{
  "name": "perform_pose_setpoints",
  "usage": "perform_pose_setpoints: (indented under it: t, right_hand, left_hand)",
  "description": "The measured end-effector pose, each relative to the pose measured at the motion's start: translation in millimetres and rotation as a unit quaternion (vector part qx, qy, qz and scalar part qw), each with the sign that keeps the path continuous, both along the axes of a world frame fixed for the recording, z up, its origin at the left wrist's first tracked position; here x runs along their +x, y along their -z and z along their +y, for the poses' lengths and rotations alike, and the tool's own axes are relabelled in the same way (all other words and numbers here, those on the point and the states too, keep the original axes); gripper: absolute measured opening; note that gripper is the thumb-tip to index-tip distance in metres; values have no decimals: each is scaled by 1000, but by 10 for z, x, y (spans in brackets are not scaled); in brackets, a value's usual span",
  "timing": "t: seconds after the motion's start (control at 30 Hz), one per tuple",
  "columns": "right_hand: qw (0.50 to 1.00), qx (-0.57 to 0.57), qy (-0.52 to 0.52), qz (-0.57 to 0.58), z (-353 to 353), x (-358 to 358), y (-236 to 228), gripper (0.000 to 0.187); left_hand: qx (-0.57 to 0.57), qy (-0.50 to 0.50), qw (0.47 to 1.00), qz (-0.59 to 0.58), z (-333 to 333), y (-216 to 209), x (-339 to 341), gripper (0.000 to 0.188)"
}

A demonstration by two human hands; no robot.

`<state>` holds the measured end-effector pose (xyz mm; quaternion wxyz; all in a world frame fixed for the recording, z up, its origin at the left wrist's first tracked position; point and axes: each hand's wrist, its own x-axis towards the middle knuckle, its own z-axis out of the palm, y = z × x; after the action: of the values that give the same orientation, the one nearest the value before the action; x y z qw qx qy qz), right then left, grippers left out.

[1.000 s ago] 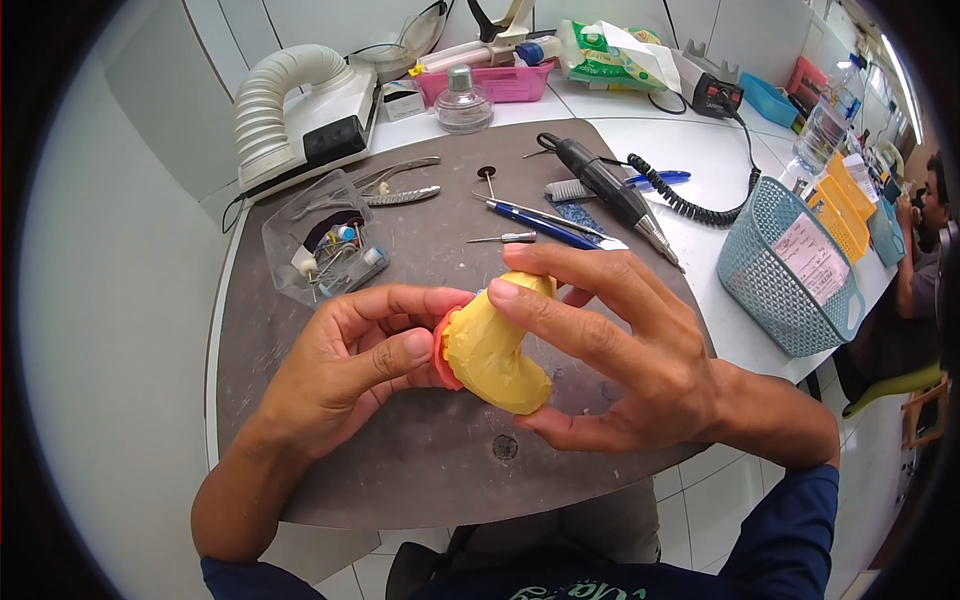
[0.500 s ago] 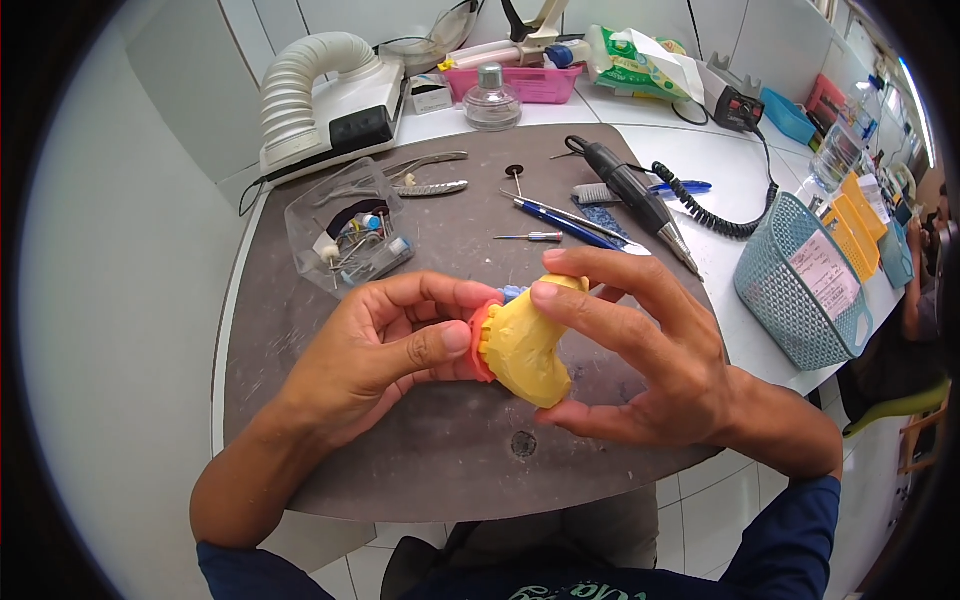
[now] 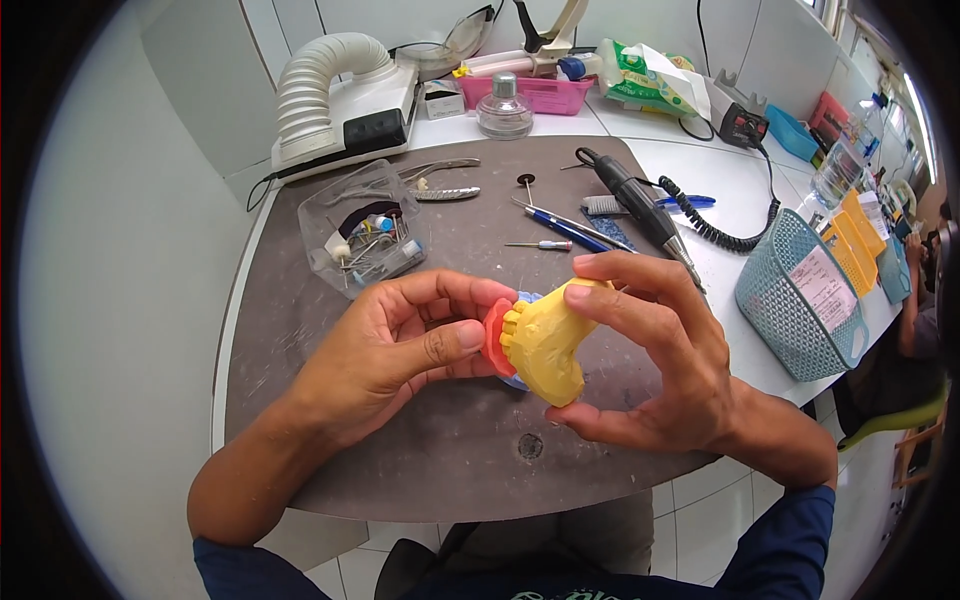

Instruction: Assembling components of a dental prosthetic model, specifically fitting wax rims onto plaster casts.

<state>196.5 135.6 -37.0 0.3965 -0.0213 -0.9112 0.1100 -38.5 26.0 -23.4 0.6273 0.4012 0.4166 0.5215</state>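
Note:
Between my hands, above the worktop, is a yellow plaster dental cast (image 3: pixel 548 350), its row of teeth turned to the left. My right hand (image 3: pixel 665 355) grips it, with fingertips on the upper end and the thumb at the lower end. A red wax bite rim (image 3: pixel 497 338) sits against the teeth side, pinched by the thumb and fingers of my left hand (image 3: pixel 405 345). Part of a blue dental cast (image 3: pixel 516 382) shows behind and below these two. Most of it is hidden, and I cannot tell what supports it.
On the brown worktop (image 3: pixel 400 470) lie a clear box of rotary bits (image 3: pixel 365 230), pliers (image 3: pixel 440 193), a blue-handled tool (image 3: pixel 570 228), a small screwdriver (image 3: pixel 540 245) and a black handpiece (image 3: pixel 640 200). A blue-green basket (image 3: pixel 790 300) stands right; a suction hose (image 3: pixel 310 90) stands back left.
The yellow cast has shifted slightly right and turned a little. More of the red rim and of the blue cast now shows. Both hands keep their grip; the whole view has moved slightly.

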Motion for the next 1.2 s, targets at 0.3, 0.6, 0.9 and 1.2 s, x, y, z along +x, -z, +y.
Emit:
perform_pose_setpoints:
  t: [0.3,0.6,0.9,1.2]
  right_hand:
    - [1000,-26,4,9,-66,-19,-21,77]
    - [1000,-16,9,10,-64,-11,-9,77]
    - [1000,-20,11,14,-77,-8,-24,77]
    - [999,-28,16,24,-86,-6,-2,77]
  left_hand:
    - [21,5,999,28,-4,23,-24,36]
    - [12,-5,1000,6,-6,27,-10,34]
    - [5,8,1000,5,-13,-12,2,34]
    - [4,4,1000,15,-1,-16,-8,36]
